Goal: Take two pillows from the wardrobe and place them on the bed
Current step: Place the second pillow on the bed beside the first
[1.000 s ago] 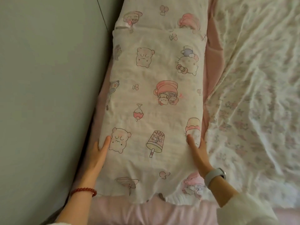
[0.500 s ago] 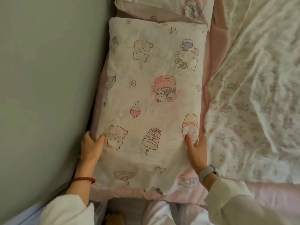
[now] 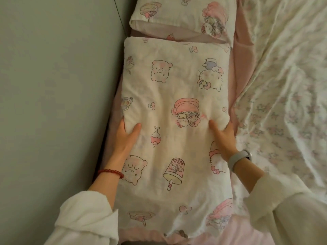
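The near pillow, white with pink cartoon prints, lies flat on the pink sheet of the bed, its long side running along the grey-green wall. The left hand clasps the pillow's wall-side edge, thumb on top and the other fingers tucked out of sight between pillow and wall, so it is closed on the fabric. The right hand clasps the opposite edge of the same pillow in the same way, thumb pressed into the top and fingers wrapped over the side, dimpling the cover. A red bead bracelet circles the left wrist; a watch with a pale band sits on the right wrist, and both arms wear white sleeves. A 2nd pillow in the same print lies just beyond the near pillow's far end, touching or slightly overlapping it; which of the 2 I cannot tell. On the side of the near pillow away from the wall spreads a rumpled floral quilt.
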Tool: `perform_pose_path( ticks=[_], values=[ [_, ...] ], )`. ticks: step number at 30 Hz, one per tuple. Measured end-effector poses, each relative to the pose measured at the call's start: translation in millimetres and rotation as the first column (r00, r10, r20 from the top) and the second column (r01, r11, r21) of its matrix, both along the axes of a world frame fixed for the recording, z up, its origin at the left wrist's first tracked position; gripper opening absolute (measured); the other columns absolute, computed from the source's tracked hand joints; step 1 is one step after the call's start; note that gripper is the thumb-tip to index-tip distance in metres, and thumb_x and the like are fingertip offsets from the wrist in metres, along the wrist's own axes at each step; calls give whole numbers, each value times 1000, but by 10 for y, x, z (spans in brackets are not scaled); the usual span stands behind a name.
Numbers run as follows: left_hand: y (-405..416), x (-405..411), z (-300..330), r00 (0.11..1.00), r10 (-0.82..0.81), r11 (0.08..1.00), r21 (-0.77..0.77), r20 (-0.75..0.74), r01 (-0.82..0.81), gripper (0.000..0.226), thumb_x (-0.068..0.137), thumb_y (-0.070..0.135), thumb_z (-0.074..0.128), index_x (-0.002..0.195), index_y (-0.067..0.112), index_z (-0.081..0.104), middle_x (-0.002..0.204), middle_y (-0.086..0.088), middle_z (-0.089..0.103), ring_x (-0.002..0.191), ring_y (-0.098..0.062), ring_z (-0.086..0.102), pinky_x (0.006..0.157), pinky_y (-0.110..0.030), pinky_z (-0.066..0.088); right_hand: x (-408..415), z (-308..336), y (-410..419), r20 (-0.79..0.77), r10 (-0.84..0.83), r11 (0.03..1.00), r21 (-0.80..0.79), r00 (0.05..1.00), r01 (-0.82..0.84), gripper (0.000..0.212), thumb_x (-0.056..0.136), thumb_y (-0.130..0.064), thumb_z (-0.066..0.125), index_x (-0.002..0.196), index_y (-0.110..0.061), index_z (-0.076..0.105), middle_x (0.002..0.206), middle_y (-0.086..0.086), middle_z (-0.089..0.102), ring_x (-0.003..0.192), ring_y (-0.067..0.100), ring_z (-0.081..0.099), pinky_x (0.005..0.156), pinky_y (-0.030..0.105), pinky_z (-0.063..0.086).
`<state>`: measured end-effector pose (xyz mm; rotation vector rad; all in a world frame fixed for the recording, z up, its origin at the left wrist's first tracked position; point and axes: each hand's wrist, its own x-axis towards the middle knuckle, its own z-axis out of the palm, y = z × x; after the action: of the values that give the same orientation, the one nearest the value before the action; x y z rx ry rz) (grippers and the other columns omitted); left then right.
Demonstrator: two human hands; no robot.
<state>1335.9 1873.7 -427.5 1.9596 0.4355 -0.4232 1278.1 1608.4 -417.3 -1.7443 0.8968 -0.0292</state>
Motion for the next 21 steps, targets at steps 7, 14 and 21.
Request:
perform_pose_path(
  ticks=[7,14,21],
  values=[
    [-87,-144,155,973,-25,998,68,230,9,51,77,40,55,127,33,45,123,7,58,111,-14,54,94,-42,46,-178,-66,88,101,-146,971,-176,984,162,41,86,-27,48,123,-13,36,118,10,53,107,27,51,88,38,45],
    [-17,55,-230,995,-84,986,141,-56,91,64,78,54,54,134,30,32,133,-1,50,116,-20,49,99,-45,42,-17,-224,-162,-6,-52,977,-210,999,49,36,92,-18,41,125,-7,37,122,16,49,111,32,47,91,36,39],
    [5,-82,-274,985,-89,959,253,-148,125,70,73,69,36,134,35,26,128,-7,53,111,-31,52,95,-51,43,-59,-275,-323,-209,73,993,-73,975,-91,50,92,-32,42,135,-10,27,137,17,42,122,35,42,92,32,32]
  ],
)
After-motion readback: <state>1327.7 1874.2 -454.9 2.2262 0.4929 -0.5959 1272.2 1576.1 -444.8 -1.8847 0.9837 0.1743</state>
